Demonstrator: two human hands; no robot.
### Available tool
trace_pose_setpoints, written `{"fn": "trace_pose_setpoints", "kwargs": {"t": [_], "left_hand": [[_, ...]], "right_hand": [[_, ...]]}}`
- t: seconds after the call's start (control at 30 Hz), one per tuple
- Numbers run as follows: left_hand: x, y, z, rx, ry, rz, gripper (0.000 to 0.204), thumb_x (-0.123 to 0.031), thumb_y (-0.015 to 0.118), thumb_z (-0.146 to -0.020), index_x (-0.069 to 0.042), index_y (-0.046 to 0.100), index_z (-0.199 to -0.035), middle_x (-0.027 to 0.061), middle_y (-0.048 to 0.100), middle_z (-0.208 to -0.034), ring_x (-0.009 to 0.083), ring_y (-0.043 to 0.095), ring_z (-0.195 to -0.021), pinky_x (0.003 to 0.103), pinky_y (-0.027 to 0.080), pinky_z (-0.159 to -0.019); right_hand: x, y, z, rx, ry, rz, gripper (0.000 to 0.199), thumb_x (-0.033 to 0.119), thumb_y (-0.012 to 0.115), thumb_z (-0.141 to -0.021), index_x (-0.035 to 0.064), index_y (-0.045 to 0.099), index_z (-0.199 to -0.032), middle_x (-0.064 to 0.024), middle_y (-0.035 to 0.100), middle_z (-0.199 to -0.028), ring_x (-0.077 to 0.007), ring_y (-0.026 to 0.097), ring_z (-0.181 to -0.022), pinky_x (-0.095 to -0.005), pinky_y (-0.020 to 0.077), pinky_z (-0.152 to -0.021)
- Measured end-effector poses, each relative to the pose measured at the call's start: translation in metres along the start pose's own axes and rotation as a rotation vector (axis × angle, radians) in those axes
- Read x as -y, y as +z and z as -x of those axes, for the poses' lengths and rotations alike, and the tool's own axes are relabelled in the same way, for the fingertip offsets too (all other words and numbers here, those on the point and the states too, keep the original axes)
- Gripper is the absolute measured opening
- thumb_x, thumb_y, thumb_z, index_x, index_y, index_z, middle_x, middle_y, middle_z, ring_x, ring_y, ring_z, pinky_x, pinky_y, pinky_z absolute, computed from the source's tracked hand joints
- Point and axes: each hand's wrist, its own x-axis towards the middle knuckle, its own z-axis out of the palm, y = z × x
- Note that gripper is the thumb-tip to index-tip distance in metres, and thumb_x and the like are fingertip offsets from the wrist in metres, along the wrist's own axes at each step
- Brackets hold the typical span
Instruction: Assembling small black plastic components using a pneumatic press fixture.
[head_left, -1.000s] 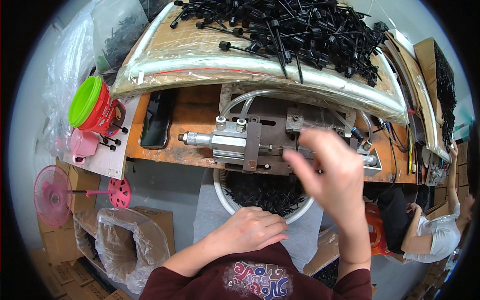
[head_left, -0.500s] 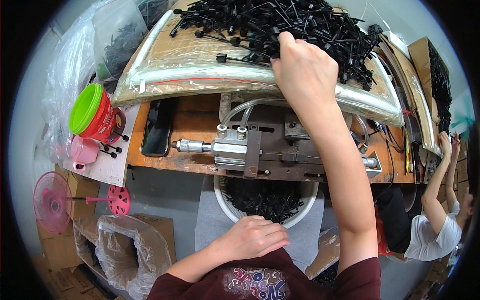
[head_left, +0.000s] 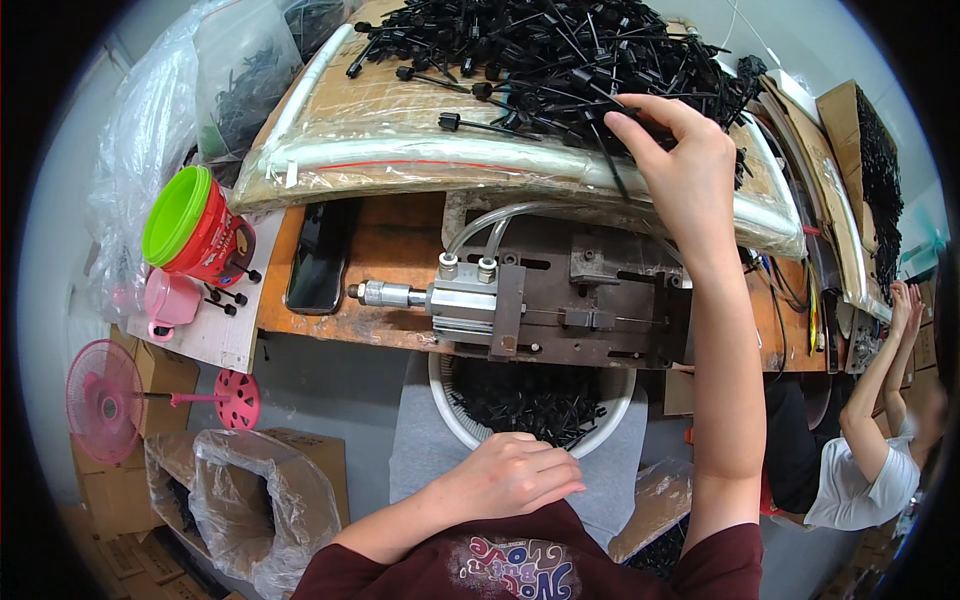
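At the front edge of a heap of black plastic parts with thin stems (head_left: 540, 60), my right hand (head_left: 695, 165) pinches with thumb and forefinger. A dark stem (head_left: 612, 165) slants down from the fingertips, though its far end blends into the heap. My left hand (head_left: 515, 480) lies loosely at my lap, fingers stretched out, with nothing visible in it. It is just below a white basket (head_left: 440, 400) that holds more black parts. Between the heap and the basket is a metal bench fixture (head_left: 465, 305) with an air cylinder and clear hoses.
The heap rests on a plastic-wrapped cardboard sheet (head_left: 330, 110). A phone (head_left: 320, 260), a red bucket with green rim (head_left: 215, 235) and a pink cup (head_left: 172, 300) stand left. A pink fan (head_left: 105, 400) and a lined carton (head_left: 240, 490) are below. Another person (head_left: 870, 450) works at right.
My right hand has moved right and slightly down along the heap's edge, and a dark stem now shows below its fingertips. My left hand stays nearly still.
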Motion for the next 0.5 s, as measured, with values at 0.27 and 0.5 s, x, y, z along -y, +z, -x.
{"fn": "trace_pose_setpoints", "kwargs": {"t": [0.27,0.5], "left_hand": [[-0.002,-0.002,-0.005,-0.063,0.014,-0.022,0.012,-0.021,0.076,-0.084,-0.009,0.074,-0.087,0.0011,0.074,-0.094,0.0137,0.069,-0.076,0.025,0.051,-0.062],[-0.005,-0.007,-0.019,-0.159,0.011,-0.105,0.014,-0.019,0.079,-0.080,-0.007,0.073,-0.086,0.0042,0.074,-0.097,0.0148,0.069,-0.073,0.027,0.052,-0.060]], "right_hand": [[-0.004,-0.003,0.009,-0.083,0.019,-0.062,0.021,0.012,0.074,-0.082,0.0027,0.075,-0.101,-0.0107,0.069,-0.078,-0.0183,0.066,-0.069,-0.0296,0.0517,-0.068],[-0.019,-0.010,0.004,0.021,0.203,-0.288,0.021,0.016,0.078,-0.081,0.0050,0.077,-0.099,-0.0055,0.074,-0.087,-0.0117,0.065,-0.074,-0.0259,0.0520,-0.071]]}}
